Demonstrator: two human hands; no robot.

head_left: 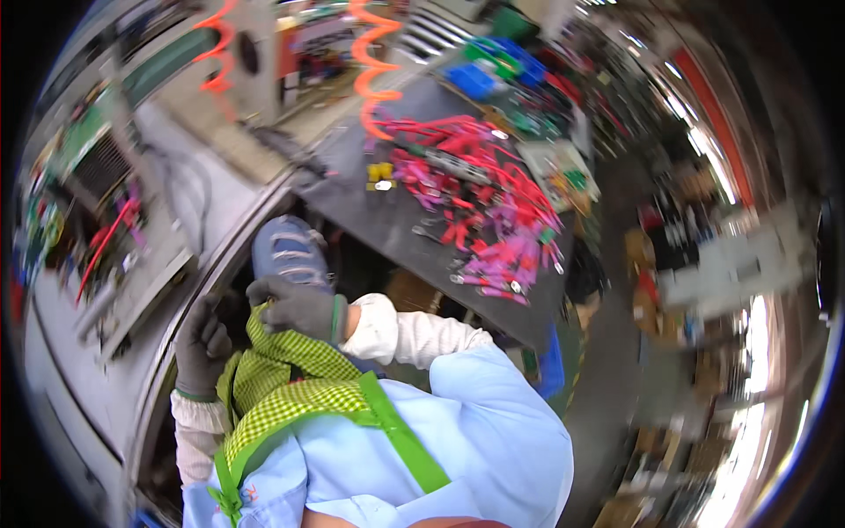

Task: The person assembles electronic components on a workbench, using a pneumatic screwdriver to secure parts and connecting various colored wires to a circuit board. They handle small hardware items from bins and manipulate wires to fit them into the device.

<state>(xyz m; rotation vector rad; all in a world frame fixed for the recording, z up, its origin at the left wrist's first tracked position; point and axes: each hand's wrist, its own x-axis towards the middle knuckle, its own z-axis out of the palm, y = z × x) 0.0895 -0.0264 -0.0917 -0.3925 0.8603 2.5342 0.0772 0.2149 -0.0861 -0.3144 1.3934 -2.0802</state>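
My right hand (304,310), in a dark grey knitted glove, is closed on a raised fold of the green-and-yellow checked apron (295,356) in front of my body. My left hand (203,345), gloved the same way, is curled up at the apron's left edge. What its fingers hold, if anything, is hidden. Both hands are over my lap, close to the table edge, with a knee in ripped jeans (293,255) just beyond them.
Red and pink cables with metal lugs (493,211) lie heaped on the dark tabletop (352,207), beside small yellow parts (380,173). An orange coiled hose (374,66) hangs above. Blue bins (471,81) stand at the back; a tray of parts (150,264) is at left.
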